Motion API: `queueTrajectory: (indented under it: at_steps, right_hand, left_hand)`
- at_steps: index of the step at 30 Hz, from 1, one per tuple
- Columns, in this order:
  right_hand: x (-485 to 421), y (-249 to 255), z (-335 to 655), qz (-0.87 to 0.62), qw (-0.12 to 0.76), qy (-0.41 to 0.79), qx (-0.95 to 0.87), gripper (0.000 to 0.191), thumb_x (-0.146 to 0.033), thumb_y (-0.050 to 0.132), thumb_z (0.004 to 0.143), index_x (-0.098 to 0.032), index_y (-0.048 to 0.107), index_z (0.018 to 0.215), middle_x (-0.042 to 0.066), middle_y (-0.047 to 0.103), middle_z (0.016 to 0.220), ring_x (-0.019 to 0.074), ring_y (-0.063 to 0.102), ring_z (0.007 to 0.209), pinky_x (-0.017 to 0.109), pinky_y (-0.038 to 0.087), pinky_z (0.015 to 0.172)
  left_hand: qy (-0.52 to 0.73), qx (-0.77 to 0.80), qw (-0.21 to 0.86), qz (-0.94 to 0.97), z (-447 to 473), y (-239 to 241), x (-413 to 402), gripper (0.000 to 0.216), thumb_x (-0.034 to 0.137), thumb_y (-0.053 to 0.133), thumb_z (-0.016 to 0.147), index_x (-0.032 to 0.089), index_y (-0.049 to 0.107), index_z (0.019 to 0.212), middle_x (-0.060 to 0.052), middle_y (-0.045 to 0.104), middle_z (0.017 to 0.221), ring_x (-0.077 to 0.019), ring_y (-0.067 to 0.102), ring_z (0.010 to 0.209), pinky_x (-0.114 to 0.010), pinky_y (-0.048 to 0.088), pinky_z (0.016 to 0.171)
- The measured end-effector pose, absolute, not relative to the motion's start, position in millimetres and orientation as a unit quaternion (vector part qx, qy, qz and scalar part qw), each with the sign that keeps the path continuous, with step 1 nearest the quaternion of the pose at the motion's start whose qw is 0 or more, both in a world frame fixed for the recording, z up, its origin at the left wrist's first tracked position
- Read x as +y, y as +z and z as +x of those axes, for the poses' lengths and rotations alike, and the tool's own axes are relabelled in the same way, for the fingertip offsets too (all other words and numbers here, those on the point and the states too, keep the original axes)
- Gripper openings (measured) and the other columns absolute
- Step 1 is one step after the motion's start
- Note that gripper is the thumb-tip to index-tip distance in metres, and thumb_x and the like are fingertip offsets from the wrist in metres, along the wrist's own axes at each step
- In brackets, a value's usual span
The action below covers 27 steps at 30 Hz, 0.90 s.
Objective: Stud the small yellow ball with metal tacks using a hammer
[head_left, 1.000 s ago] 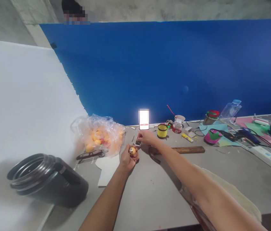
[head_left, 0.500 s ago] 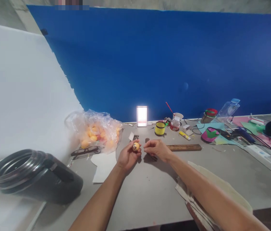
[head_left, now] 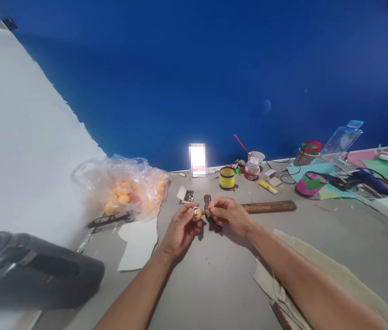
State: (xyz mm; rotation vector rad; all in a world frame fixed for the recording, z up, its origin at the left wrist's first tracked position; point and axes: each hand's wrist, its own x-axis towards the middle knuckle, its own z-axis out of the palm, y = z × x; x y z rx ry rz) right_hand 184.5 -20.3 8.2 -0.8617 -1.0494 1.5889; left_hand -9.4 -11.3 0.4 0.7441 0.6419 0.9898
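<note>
In the head view, beyond my left hand (head_left: 179, 231), a small open white box (head_left: 181, 193) holds shiny metal pieces (head_left: 189, 196); farther to that hand's left, a clear plastic bag (head_left: 135, 165) holds orange balls (head_left: 124, 199). Beyond my right hand (head_left: 230, 215) stands a yellow cup (head_left: 227, 181). My left hand grips a round yellow-orange piece (head_left: 199, 214), shiny metal studding its near-left side. Just beside it, my right hand is pinched narrow; I cannot tell on what.

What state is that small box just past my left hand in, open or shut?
Open: the small box has its white flap out to one side, and little shiny pieces show inside.
</note>
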Motion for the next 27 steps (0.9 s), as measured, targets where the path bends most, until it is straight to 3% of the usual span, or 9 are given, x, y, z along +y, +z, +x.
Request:
queueTrajectory:
  at_steps: [6,10,16,20,27]
  right_hand:
    - [-25.1,8.2,177.4,-0.360,0.486,0.662,-0.442,0.036,-0.044,0.091,0.066,-0.017,0.071,0.077,0.001,0.066,0.068,0.0081,0.048,0.052,0.023,0.031,0.050]
    - [-29.7,7.9,172.8,-0.373,0.480,0.654,-0.450,0.035,-0.044,0.091,0.066,-0.016,0.073,0.076,0.001,0.066,0.067,0.0094,0.050,0.056,0.023,0.033,0.052]
    - [-34.7,11.4,167.2,-0.398,0.465,0.643,-0.461,0.029,-0.041,0.090,0.065,-0.017,0.076,0.075,0.002,0.070,0.069,0.0101,0.053,0.057,0.024,0.037,0.054]
    - [-36.4,11.5,162.8,-0.397,0.464,0.640,-0.467,0.024,-0.038,0.088,0.067,-0.018,0.076,0.073,0.000,0.067,0.063,0.0100,0.053,0.055,0.025,0.039,0.054]
    - [-35.9,6.6,161.3,-0.414,0.462,0.597,-0.510,0.015,-0.032,0.082,0.072,-0.018,0.077,0.074,0.001,0.067,0.065,0.0103,0.052,0.056,0.025,0.039,0.052]
  left_hand:
    - [0.464,0.316,0.742,0.367,-1.9,-0.9,-18.3,0.043,0.045,0.082,0.079,0.012,0.069,0.103,-0.004,0.066,0.078,-0.0114,0.057,0.059,-0.022,0.047,0.055]
    - [0.475,0.346,0.693,0.417,5.3,-6.5,-24.0,0.050,0.062,0.066,0.087,0.012,0.067,0.091,-0.002,0.060,0.065,-0.0081,0.044,0.045,-0.021,0.032,0.043]
    - [0.471,0.393,0.651,0.447,9.3,-10.9,-26.2,0.066,0.080,0.050,0.085,0.016,0.064,0.079,0.001,0.052,0.049,-0.0091,0.037,0.040,-0.022,0.026,0.040]
    - [0.489,0.425,0.602,0.468,10.3,-3.0,-30.0,0.065,0.080,0.050,0.085,0.017,0.066,0.078,0.001,0.050,0.045,-0.0121,0.042,0.041,-0.023,0.028,0.040]
    - [0.497,0.463,0.563,0.470,11.0,1.3,-34.6,0.047,0.064,0.060,0.089,0.019,0.067,0.076,-0.001,0.059,0.056,-0.0146,0.050,0.048,-0.024,0.034,0.043]
